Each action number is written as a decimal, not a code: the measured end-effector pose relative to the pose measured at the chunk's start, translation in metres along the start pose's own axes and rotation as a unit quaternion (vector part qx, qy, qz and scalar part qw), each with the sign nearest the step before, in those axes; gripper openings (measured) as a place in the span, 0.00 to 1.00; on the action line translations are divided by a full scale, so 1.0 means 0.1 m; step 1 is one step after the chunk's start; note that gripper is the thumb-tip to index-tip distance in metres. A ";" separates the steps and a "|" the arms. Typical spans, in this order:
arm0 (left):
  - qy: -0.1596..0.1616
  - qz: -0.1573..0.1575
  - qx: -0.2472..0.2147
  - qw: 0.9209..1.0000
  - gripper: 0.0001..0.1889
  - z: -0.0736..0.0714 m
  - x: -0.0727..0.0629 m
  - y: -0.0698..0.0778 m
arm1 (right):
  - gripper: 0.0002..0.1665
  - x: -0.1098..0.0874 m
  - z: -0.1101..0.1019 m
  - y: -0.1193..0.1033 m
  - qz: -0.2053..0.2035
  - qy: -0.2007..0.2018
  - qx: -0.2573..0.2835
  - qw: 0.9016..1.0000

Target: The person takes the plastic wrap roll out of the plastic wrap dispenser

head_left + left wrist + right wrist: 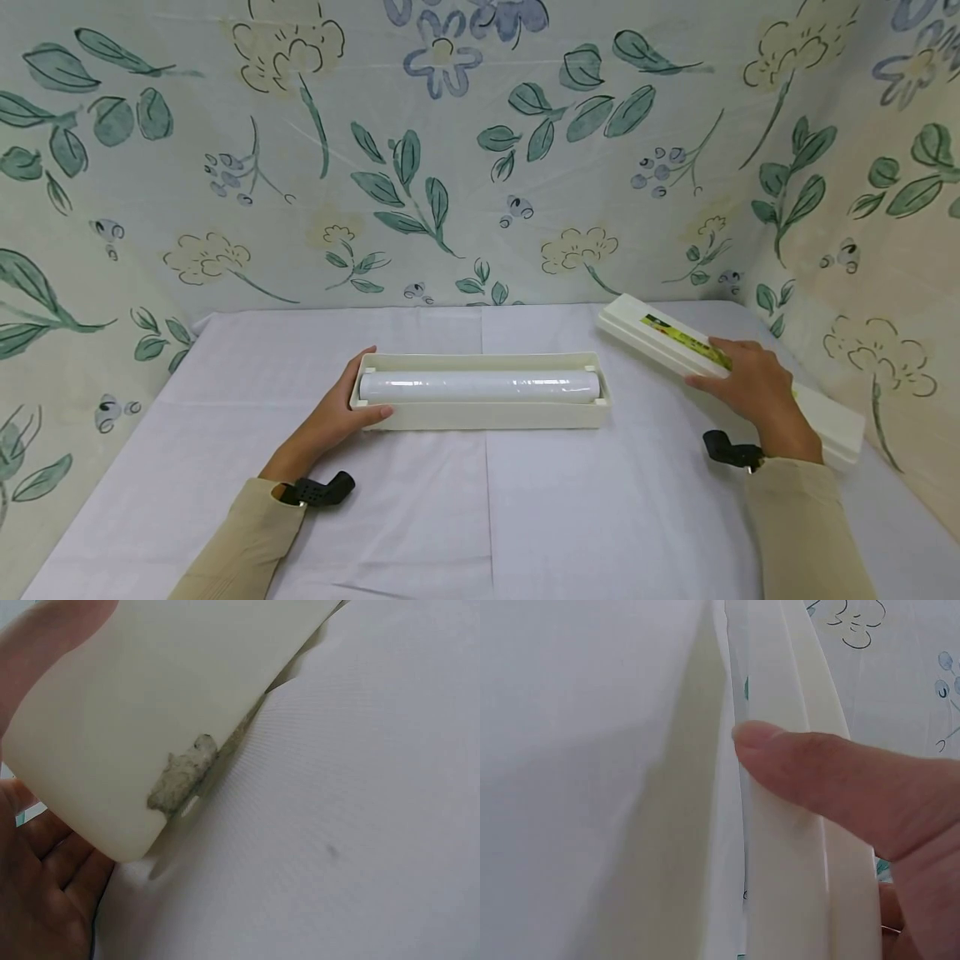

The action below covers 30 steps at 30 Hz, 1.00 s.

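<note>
A long cream plastic box (480,417) sits on the table, and a roll of glossy white wrap (480,386) lies inside it. My left hand (347,408) grips the box's left end, thumb on the front wall and fingers round the end. In the left wrist view, a rough grey patch marks the lower edge of the box (127,750). At the right, my right hand (753,383) holds the long cream lid (637,329), which slants and carries a yellow-green label. The right wrist view shows the thumb across the side of the lid (787,862).
A white cloth (420,517) covers the table, with a fold line down its middle. Flower-printed fabric (420,167) hangs behind and at both sides. The lid's shadow falls on the cloth in the right wrist view.
</note>
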State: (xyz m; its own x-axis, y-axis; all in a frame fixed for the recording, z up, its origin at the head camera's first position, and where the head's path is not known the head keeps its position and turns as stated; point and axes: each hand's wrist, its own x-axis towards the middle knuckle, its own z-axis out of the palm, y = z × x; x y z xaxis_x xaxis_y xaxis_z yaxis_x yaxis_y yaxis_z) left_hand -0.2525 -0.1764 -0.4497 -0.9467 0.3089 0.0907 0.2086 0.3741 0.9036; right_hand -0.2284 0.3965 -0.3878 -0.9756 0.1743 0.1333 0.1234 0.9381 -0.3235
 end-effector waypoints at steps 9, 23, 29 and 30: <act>-0.002 -0.002 -0.005 1.000 0.51 0.00 0.00 -0.01 | 0.56 0.00 0.03 0.05 -0.002 0.000 -0.002 1.000; -0.001 -0.001 -0.002 1.000 0.51 0.00 0.01 -0.02 | 0.54 0.01 0.11 0.13 0.027 0.009 -0.013 1.000; -0.001 -0.001 -0.002 1.000 0.51 0.00 0.01 -0.03 | 0.53 0.00 0.13 0.13 0.040 0.014 -0.015 0.999; -0.001 -0.001 -0.002 1.000 0.51 0.00 0.01 -0.03 | 0.53 0.00 0.13 0.13 0.041 0.015 -0.015 0.999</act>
State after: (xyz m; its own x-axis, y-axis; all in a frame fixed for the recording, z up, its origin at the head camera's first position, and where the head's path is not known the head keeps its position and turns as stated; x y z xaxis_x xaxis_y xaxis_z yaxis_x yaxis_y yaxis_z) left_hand -0.2537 -0.1773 -0.4524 -0.9468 0.3098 0.0874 0.2049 0.3706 0.9059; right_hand -0.2295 0.4047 -0.4037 -0.9561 0.2592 0.1368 0.2082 0.9292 -0.3055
